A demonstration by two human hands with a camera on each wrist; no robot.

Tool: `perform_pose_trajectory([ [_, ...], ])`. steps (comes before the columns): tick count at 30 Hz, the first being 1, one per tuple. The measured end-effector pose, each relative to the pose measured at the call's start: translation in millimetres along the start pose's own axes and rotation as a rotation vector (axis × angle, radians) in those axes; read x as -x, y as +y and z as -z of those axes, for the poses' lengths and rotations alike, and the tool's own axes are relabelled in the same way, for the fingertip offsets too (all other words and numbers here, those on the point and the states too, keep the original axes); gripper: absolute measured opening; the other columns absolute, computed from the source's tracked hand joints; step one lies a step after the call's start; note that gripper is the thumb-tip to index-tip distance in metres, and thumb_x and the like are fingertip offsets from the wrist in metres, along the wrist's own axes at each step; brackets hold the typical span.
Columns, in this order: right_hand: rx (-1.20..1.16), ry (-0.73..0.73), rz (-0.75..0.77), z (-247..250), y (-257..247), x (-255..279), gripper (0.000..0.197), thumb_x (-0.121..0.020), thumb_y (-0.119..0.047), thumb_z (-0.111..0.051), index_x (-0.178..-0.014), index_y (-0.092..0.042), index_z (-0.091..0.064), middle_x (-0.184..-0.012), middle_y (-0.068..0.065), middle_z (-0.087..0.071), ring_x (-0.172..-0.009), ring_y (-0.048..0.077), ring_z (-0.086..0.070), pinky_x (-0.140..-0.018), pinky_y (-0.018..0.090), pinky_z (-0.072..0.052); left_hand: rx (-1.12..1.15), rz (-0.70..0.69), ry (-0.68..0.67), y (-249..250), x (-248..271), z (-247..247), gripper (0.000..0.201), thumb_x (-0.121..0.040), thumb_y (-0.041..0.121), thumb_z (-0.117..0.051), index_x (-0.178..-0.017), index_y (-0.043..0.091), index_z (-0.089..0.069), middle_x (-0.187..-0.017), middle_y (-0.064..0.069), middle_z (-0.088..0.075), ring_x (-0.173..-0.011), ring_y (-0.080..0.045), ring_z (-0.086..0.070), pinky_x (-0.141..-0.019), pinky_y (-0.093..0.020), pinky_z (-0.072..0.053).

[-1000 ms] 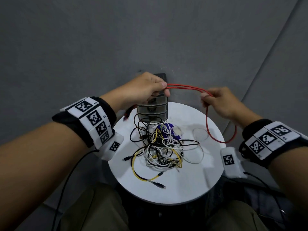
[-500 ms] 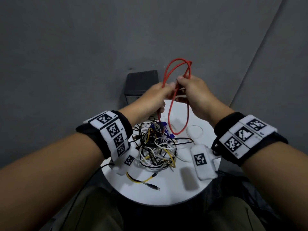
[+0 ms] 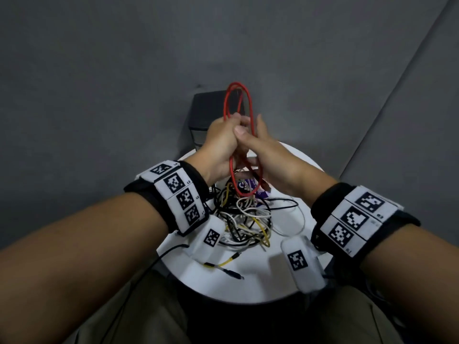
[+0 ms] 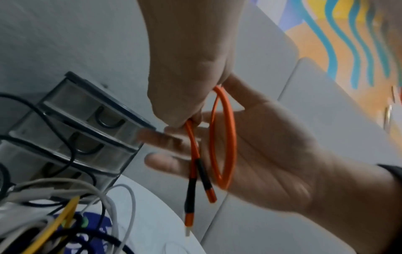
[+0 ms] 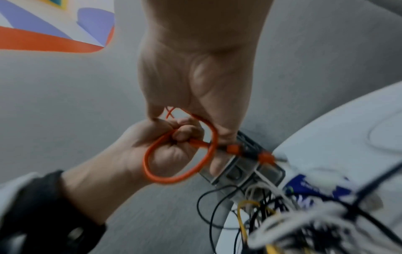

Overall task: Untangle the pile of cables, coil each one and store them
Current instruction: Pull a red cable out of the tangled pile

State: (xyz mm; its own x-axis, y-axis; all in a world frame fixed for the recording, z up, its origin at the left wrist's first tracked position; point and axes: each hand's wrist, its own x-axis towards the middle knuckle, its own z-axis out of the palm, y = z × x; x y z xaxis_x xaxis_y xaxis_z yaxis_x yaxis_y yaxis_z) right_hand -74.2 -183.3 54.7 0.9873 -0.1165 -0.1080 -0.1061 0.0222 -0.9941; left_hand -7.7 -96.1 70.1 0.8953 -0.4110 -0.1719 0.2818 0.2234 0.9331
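Clamped in the grip of the person's left hand (image 3: 221, 142), whose fingers curl into a fist around it, a red cable (image 3: 250, 112) is gathered into long, narrow loops above the far side of a round white counter (image 3: 263, 279). Its long axis runs near to far in the head view: one end of the loops rises past the knuckles toward the far wall, the other hangs below the hands toward the counter. From the left wrist view, the two black-sleeved plug ends (image 4: 196, 182) dangle side by side, pointing down. The right hand (image 3: 270, 155) lies against the left with its fingers straight and its palm flat beside the loops, the thumb resting on the left hand; it closes on nothing.

Directly under the hands, a pile of cables (image 3: 246, 219) in white, black and yellow sits tangled at the counter's centre, with a purple packet (image 3: 248, 186) partly buried at its far edge. One yellow lead (image 3: 221, 264) trails out toward the near rim. Beyond the hands, at the counter's far edge, stands a small drawer unit (image 4: 85, 130) with clear fronts; black leads drape across it, and the raised loops cross in front of its dark top.
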Motion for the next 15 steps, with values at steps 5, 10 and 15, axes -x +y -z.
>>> perform_pose_trajectory([
  [5, 0.002, -0.185, 0.034, 8.2, 8.3, 7.9, 0.041, -0.103, -0.002, -0.049, -0.142, -0.013, -0.043, -0.073, 0.007, -0.064, -0.052, 0.014, -0.051, -0.053, 0.023, -0.043, 0.106, -0.040, 0.120, 3.3, -15.0, 14.2, 0.025, -0.108, 0.016, -0.041, -0.085, 0.013, -0.053, -0.057, 0.002, -0.045, -0.040, -0.007, -0.037, -0.042, -0.022, -0.034],
  [10, -0.055, 0.093, -0.008, 53.3, 15.2, -13.2, 0.029, -0.104, 0.000, -0.038, -0.128, 0.002, -0.055, -0.065, 0.002, -0.049, -0.045, 0.008, -0.033, -0.046, 0.019, -0.027, -0.387, 0.005, -0.061, -3.2, -17.8, 35.2, 0.008, -0.100, 0.027, -0.061, -0.104, 0.020, -0.062, -0.087, 0.003, -0.065, -0.074, -0.009, -0.060, -0.068, -0.024, -0.047],
  [15, -0.014, 0.574, -0.023, 93.9, 30.2, -38.4, 0.026, -0.096, 0.004, -0.034, -0.106, -0.011, -0.054, -0.067, 0.002, -0.047, -0.047, 0.010, -0.036, -0.046, 0.024, -0.030, -0.915, -0.022, -0.241, -30.3, -19.9, 53.6, 0.044, -0.094, 0.036, -0.068, -0.135, 0.026, -0.057, -0.134, 0.001, -0.061, -0.127, -0.019, -0.055, -0.103, -0.035, -0.046],
])
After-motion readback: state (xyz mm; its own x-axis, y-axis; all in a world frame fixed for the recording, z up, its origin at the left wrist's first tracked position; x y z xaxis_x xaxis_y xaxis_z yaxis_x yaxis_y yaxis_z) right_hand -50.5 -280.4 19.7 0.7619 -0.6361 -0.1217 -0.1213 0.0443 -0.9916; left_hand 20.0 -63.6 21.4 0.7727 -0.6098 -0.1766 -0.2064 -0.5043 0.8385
